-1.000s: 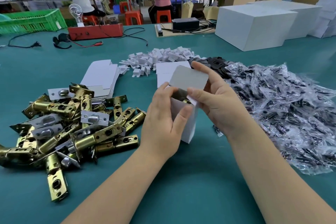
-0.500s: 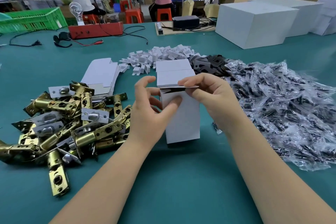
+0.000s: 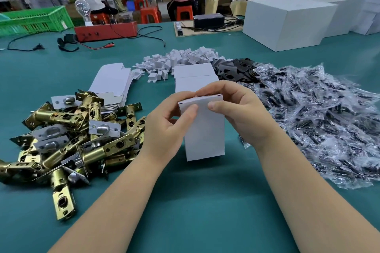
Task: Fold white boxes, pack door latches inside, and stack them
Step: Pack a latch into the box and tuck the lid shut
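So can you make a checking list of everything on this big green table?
Surface: teal table, covered with piles.
Job's things: white box upright, top flap closed; brass door latches heaped at left; flat box blanks; finished boxes behind.
Clutter: white card pieces, black plates, plastic bags.
Hands: left hand and right hand both grip the box top.
Cables: black cords and red leads by the red device.
Surroundings: green crate, large white cartons, seated people behind.

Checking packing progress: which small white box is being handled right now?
The upright box gripped by both hands; the two others lie untouched behind it.
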A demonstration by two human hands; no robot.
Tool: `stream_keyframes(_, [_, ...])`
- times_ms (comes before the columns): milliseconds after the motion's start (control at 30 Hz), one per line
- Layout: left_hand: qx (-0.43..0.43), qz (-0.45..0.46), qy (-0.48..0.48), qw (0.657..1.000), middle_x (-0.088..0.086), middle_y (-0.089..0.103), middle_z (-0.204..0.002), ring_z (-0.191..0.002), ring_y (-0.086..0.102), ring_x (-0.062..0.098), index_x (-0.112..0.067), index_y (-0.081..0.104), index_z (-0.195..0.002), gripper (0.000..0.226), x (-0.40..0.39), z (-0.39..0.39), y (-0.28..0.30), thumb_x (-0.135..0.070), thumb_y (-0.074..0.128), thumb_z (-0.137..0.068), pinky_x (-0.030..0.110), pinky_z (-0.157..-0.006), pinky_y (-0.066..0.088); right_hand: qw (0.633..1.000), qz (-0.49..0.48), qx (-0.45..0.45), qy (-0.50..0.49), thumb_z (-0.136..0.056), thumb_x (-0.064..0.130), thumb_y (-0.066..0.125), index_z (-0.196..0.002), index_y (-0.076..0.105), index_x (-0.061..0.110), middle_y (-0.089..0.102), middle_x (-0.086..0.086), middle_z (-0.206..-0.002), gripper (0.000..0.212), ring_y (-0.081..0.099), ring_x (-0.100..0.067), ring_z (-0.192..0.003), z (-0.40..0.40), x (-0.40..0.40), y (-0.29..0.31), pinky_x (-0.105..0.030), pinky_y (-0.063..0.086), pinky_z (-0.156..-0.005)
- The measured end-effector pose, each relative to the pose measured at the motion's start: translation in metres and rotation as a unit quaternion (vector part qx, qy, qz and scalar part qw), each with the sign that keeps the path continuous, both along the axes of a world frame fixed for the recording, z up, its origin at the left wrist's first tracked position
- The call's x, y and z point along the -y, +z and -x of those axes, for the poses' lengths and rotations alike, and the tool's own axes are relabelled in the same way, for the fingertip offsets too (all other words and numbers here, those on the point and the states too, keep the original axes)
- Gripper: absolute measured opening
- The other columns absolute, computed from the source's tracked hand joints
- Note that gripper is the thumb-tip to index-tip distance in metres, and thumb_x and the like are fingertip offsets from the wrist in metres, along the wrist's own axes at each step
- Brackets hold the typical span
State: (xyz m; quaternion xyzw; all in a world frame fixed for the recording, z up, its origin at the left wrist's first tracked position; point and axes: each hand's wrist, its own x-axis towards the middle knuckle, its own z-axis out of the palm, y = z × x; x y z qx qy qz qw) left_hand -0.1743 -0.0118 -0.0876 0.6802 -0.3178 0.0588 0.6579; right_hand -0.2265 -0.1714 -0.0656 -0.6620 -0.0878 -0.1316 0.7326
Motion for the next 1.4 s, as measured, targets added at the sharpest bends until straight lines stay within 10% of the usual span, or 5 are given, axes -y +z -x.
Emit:
stream_keyframes(300, [0.040,0.015,0.038,0.998,-0.009,0.067,-0.075,-0.070,0.056,0.002,-0.031,0.069,-0.096,0.015,-0.003,0.003,0.010,-0.024,0.056,-0.093,0.016,-0.064,0.047,0.998,0.013,0.028,-0.053,-0.081,0.011,0.064,-0.087,0.071,0.022,0.073,0.004,-0.092,0.015,0.064,-0.011,-0.090,0.000,-0.006,0.002,-0.023,0.052,-0.084])
stream_keyframes(600, [0.031,0.007,0.021,0.999,-0.015,0.072,-0.085,-0.080,0.063,0.008,-0.035,0.071,-0.095,0.014,-0.007,0.003,0.014,-0.026,0.060,-0.090,0.044,-0.072,0.055,1.000,-0.003,-0.002,-0.023,-0.083,0.015,0.061,-0.088,0.074,0.022,0.072,-0.004,-0.102,0.015,0.063,-0.019,-0.099,-0.003,0.000,0.000,-0.038,0.047,-0.095])
stream_keyframes(900, [0.075,0.001,0.021,0.997,-0.024,0.067,-0.079,-0.075,0.059,-0.003,-0.031,0.069,-0.099,0.018,-0.007,0.004,0.012,-0.017,0.059,-0.091,0.010,-0.069,0.043,0.991,-0.126,-0.042,0.031,-0.084,0.016,0.046,-0.095,0.075,0.020,0.072,-0.003,-0.108,0.031,0.064,-0.018,-0.099,-0.009,0.003,-0.006,-0.034,0.047,-0.088])
stream_keyframes(1100, [0.140,-0.026,0.022,0.990,-0.027,0.067,-0.090,-0.081,0.061,0.000,-0.040,0.066,-0.097,0.019,-0.008,0.004,0.015,-0.025,0.057,-0.090,0.012,-0.071,0.043,0.990,-0.135,-0.010,0.035,-0.079,0.008,0.045,-0.098,0.071,0.007,0.071,-0.014,-0.102,0.032,0.065,-0.030,-0.096,-0.007,0.010,-0.006,-0.045,0.046,-0.089])
stream_keyframes(1400, [0.131,-0.023,0.030,0.991,-0.018,0.068,-0.091,-0.082,0.060,0.003,-0.040,0.066,-0.098,0.018,-0.007,0.004,0.013,-0.027,0.059,-0.088,0.016,-0.070,0.044,0.998,-0.050,0.039,-0.003,-0.084,0.008,0.055,-0.087,0.073,0.020,0.073,0.000,-0.095,0.022,0.066,-0.014,-0.088,-0.004,0.005,-0.004,-0.025,0.053,-0.075])
